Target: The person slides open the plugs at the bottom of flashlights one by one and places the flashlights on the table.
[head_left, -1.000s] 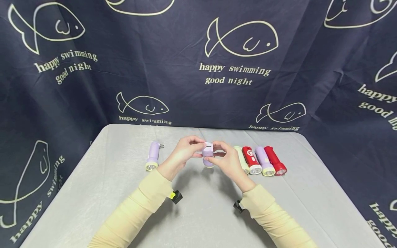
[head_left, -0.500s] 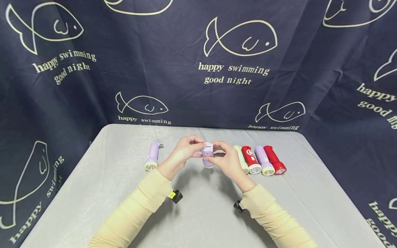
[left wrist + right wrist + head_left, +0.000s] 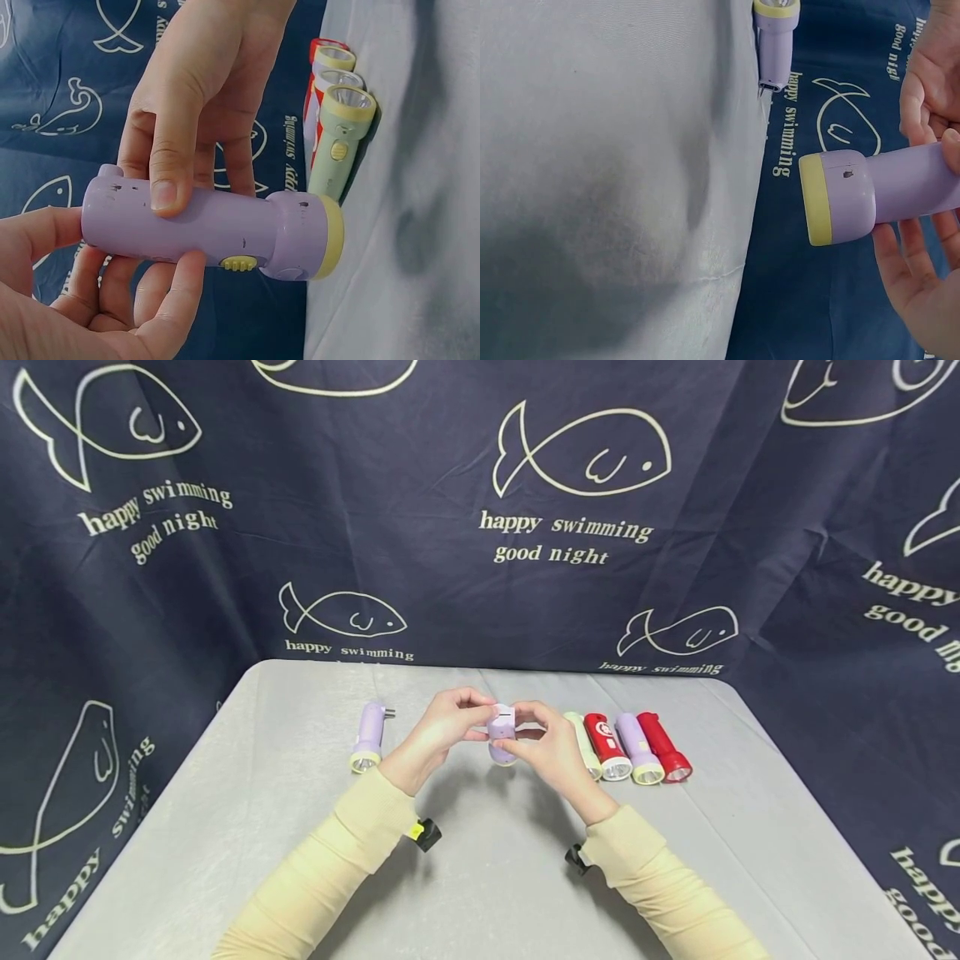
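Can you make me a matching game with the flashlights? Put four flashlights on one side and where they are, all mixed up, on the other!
Flashlights:
1. Middle purple flashlight
2. Far-left purple flashlight
3. Pale green flashlight
4. All-red flashlight

Where they are:
A. At the right end of the row of four
B. Lying alone, metal prongs sticking out
C. Held up off the table
D. At the left end of the row of four

Right pairs: 1-C, 2-B, 3-D, 4-A

Fingers [image 3: 184,286] partly cover the held flashlight [image 3: 232,221] (lilac).
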### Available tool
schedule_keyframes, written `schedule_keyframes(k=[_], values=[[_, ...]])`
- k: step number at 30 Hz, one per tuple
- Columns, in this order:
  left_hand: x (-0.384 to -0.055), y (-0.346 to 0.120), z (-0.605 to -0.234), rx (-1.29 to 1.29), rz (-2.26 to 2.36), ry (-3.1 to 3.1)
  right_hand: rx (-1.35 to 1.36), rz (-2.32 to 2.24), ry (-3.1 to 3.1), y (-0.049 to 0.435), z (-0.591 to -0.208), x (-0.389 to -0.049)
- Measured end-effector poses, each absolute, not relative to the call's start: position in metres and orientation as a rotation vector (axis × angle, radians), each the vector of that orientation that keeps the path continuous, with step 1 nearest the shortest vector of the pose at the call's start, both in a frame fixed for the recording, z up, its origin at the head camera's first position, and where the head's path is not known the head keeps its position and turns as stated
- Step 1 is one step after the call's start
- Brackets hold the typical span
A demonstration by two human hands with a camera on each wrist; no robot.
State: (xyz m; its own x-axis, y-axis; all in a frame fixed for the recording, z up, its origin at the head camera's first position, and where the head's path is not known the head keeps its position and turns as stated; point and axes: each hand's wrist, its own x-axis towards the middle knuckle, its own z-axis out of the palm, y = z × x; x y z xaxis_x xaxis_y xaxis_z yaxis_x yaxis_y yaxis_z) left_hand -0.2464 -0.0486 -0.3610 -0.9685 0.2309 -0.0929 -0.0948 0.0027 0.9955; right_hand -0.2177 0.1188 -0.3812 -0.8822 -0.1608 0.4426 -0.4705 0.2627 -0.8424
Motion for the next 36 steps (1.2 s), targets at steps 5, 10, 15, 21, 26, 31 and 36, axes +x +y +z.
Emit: schedule_keyframes(k=[5,10,15,21,26,31,36], values=[[-0.2462,-0.0484,-0.3602,0.136,2.063,2.044,0.587,1.645,-2.261,0.1186,-0.3803,-0.2174],[-0.2458,-0.0484,-0.3596,0.133,2.056,2.048,0.589,1.640,-2.263,0.1187,-0.3802,-0.2171],[-0.2451,-0.0485,-0.3596,0.130,2.052,2.054,0.584,1.655,-2.274,0.1182,-0.3789,-0.2161],[-0.2458,-0.0480,-0.3612,0.118,2.053,2.051,0.571,1.644,-2.291,0.1180,-0.3787,-0.2157],[-0.2463,-0.0466,-0.3623,0.106,2.045,2.065,0.573,1.624,-2.297,0.1189,-0.3784,-0.2156],[-0.2450,-0.0450,-0.3622,0.087,2.046,2.071,0.585,1.612,-2.291,0.1192,-0.3785,-0.2153],[-0.2440,-0.0432,-0.3622,0.074,2.054,2.081,0.588,1.607,-2.291,0.1195,-0.3786,-0.2151]])
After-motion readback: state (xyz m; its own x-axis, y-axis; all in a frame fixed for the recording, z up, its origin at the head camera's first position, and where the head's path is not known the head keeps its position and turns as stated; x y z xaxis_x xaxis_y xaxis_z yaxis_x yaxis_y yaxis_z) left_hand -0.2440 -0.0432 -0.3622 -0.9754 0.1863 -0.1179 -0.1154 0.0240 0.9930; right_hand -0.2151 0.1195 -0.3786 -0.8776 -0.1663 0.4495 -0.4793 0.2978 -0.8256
